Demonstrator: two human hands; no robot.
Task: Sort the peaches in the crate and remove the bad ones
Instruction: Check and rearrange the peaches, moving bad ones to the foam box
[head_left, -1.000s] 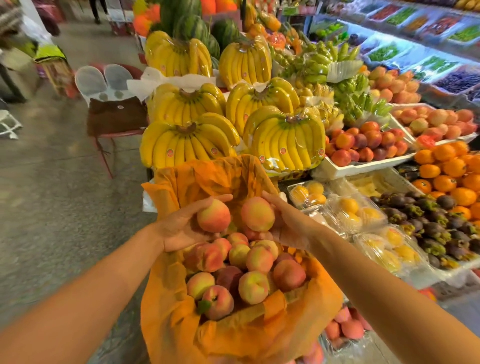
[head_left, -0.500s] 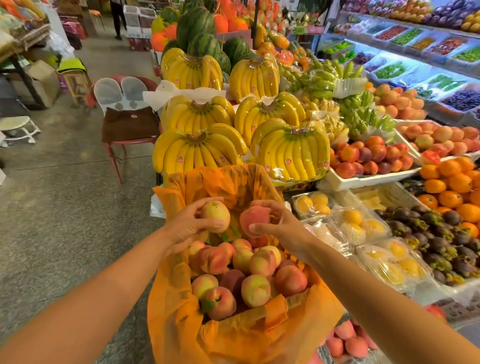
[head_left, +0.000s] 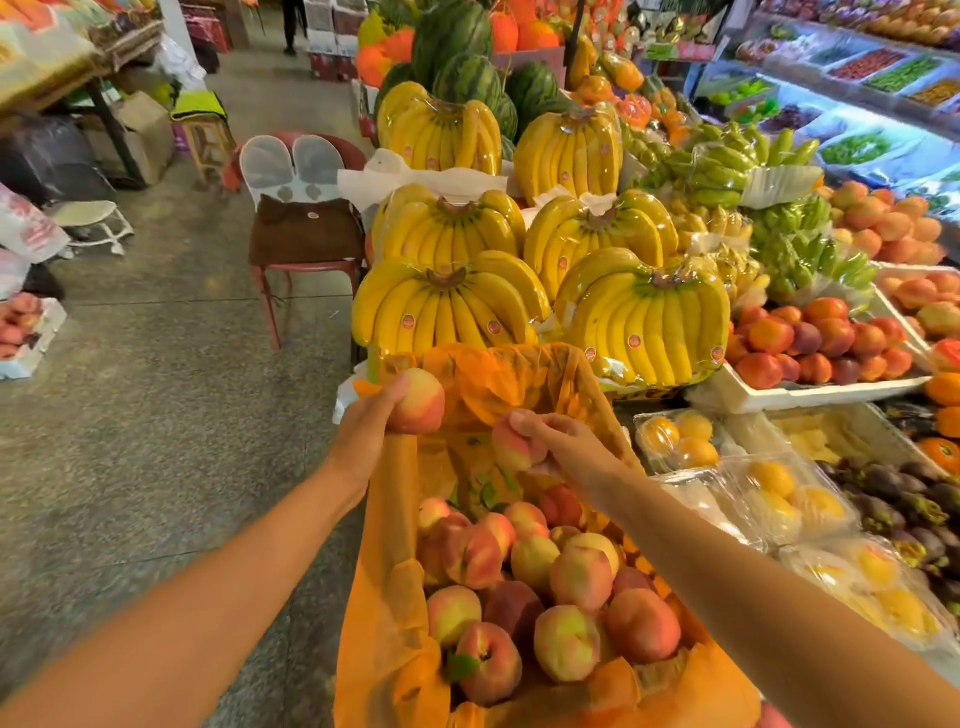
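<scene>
Peaches (head_left: 550, 592) lie piled in the crate (head_left: 384, 613), which is lined with orange paper, at bottom centre. Above its far end the left hand (head_left: 366, 428) grips 1 peach (head_left: 418, 402) in curled fingers. The right hand (head_left: 569, 441) grasps a second peach (head_left: 511, 441) nearby, and the 2 fruits do not touch. Beyond the crate lie wrapped banana bunches (head_left: 447, 312). A red chair (head_left: 306, 244) stands to their left.

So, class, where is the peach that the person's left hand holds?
Head view, left of centre: the left hand holds that peach above the orange liner, near the front banana bunch, left of the second peach in the right hand.
</scene>
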